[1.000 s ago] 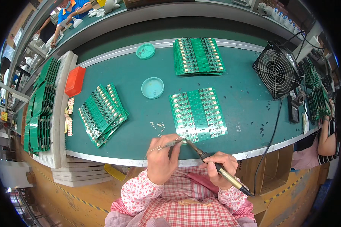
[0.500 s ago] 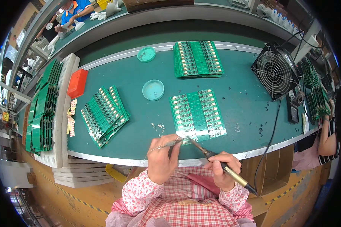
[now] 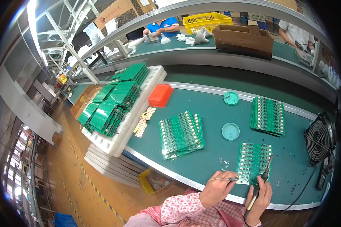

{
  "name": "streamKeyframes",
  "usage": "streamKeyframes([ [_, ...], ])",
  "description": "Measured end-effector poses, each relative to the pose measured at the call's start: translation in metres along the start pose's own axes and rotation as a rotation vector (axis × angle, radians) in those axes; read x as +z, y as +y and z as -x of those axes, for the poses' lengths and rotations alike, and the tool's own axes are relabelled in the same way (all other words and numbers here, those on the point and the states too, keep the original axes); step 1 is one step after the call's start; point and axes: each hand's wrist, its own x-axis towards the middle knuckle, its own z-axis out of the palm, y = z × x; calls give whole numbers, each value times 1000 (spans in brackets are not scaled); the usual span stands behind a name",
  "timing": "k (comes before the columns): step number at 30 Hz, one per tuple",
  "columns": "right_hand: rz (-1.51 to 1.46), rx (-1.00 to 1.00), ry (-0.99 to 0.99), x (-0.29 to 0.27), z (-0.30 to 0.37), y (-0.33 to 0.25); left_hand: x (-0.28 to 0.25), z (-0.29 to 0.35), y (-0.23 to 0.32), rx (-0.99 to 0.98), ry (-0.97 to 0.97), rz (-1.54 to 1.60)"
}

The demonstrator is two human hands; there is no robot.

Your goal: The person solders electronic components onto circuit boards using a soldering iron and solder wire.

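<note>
A green circuit board panel (image 3: 250, 157) with rows of small parts lies flat near the table's front edge. My left hand (image 3: 217, 188) is at its lower left corner, fingers pinched on a thin strand of solder wire (image 3: 226, 178). My right hand (image 3: 262, 195) grips a soldering iron (image 3: 265, 174) like a pen, over the panel's lower right part. The iron's tip points up and away along the panel's right side; whether it touches the panel I cannot tell. Small pale bits (image 3: 224, 163) lie left of the panel.
Panels are stacked at the middle left (image 3: 180, 132) and far right (image 3: 268, 115). Two round teal dishes (image 3: 230, 131) sit between. A black fan (image 3: 318, 140) stands right. A red bin (image 3: 160, 95) and white foam tray (image 3: 155, 77) holding many panels are left. Co-workers sit beyond the partition.
The view has swung to the left, so the table appears further right. The iron's tip has left the panel's lower left area and now points away from me. Both hands keep their tools.
</note>
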Motion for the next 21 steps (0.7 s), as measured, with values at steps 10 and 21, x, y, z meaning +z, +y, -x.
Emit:
streamKeyframes([
  [10,-24,-22,45,12,-25,-13,-56,2,-20,-139,130,-187],
  [21,-6,-22,118,7,-10,-4,-43,-6,-23,-156,90,-155],
])
